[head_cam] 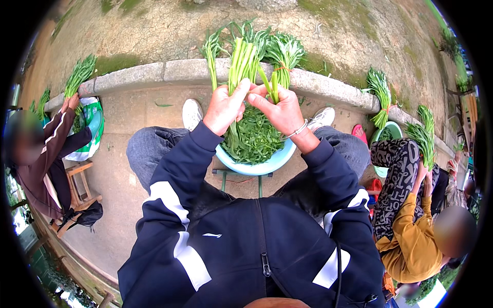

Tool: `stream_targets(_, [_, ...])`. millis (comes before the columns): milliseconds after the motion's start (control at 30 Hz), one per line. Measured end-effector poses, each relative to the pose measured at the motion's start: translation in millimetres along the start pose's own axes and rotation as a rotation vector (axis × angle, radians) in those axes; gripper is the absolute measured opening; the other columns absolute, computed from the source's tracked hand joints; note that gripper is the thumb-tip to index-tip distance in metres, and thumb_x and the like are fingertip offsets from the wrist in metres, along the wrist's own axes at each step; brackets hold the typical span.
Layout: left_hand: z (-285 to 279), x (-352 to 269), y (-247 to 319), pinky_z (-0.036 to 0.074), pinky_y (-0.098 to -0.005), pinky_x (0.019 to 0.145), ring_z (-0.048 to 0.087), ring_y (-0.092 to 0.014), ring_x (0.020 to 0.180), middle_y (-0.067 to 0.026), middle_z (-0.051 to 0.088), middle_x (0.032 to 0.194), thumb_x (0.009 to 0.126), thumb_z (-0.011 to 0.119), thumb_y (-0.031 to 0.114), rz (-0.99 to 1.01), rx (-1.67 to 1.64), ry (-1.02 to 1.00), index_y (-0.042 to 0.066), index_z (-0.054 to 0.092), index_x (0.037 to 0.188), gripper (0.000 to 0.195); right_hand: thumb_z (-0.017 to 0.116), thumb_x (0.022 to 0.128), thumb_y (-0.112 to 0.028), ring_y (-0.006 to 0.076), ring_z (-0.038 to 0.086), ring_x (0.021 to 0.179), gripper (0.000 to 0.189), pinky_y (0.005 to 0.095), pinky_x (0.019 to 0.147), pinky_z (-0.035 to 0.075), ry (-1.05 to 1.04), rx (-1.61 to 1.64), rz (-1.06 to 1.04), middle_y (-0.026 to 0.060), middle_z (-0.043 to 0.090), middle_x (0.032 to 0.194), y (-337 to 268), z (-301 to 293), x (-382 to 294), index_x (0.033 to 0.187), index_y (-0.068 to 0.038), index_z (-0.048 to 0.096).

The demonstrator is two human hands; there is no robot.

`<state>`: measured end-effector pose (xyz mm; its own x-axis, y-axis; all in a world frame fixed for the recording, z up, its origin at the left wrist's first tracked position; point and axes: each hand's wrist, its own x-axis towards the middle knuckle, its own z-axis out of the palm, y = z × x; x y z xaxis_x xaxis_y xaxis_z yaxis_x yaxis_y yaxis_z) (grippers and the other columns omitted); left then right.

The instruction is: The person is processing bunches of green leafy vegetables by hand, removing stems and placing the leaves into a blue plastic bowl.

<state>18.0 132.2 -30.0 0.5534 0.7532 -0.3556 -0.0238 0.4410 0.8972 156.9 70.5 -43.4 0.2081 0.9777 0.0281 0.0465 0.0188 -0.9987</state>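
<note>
My left hand [228, 104] grips a bunch of leafy green vegetable stems [241, 63], their pale cut ends upward and some leaves hanging below. Close beside it, my right hand [280, 108] pinches a few short green stems [272, 85] between thumb and fingers. Beneath both hands a light blue plastic basin [254, 168], filled with loose green leaves [258, 139], sits between my knees over a green-legged stool. Beyond the hands, a tied bundle of greens [284, 57] leans on the stone kerb, with more greens at its left.
A stone kerb [129, 77] curves across the front, with cracked soil behind. At the left, a seated person [50, 154] holds greens beside a wooden stool. A person in a yellow top [410, 238] holds greens at the right, near a pale green basin [392, 129] and another bundle [379, 96].
</note>
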Motion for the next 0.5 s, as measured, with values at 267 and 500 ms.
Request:
stream_targets(267, [-8.3,-0.7,7.7,0.031,-0.0194,0.037,0.036,-0.004,0.041,0.0017,0.047,0.060,0.089,0.049,0.036,-0.062,0.004,0.019,0.002,0.059,0.088,0.035,0.065,0.080,-0.012,0.0044,0.051,0.067,0.011,0.0202,0.059,0.043,0.101,0.035,0.050,-0.0022,0.059,0.074,-10.9,-9.8,3.1,0.085,-0.003,0.063])
stream_targets(500, [-24.0,-1.1,24.1,0.030,-0.0188,0.037,0.035,-0.002,0.041,0.0041,0.045,0.059,0.088,0.052,0.032,0.023,-0.015,0.108,0.003,0.058,0.086,0.030,0.067,0.078,-0.015,0.0038,0.050,0.063,0.012,0.0226,0.057,0.042,0.020,-0.146,0.094,-0.0030,0.057,0.068,-4.4,-22.6,-4.3,0.082,-0.004,0.063])
